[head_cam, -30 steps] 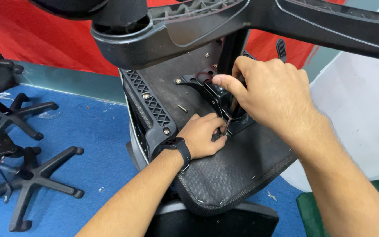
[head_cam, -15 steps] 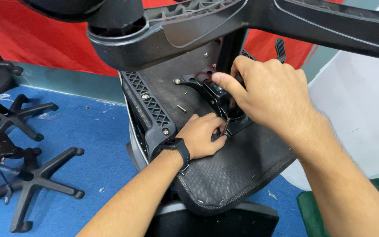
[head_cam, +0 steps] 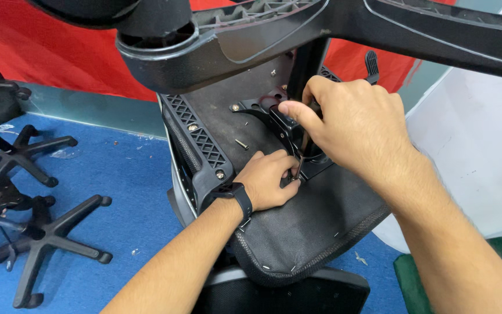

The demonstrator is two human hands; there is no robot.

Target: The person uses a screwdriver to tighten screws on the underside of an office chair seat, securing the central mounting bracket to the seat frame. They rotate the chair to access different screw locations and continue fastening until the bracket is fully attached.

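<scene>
The upturned chair seat (head_cam: 297,227) is lying at frame centre, with the mechanism plate (head_cam: 283,125) on it and a loose screw (head_cam: 241,143) left of that. Spare chair bases (head_cam: 42,232) are lying on the floor (head_cam: 117,203) at lower left.

Spare chair bases (head_cam: 45,235), blue carpet (head_cam: 123,192)

Blue carpet (head_cam: 117,174) is seen left of the hands, with spare black chair bases (head_cam: 47,232); a red backdrop (head_cam: 59,52) hangs behind, a white wall (head_cam: 483,145) right.
</scene>
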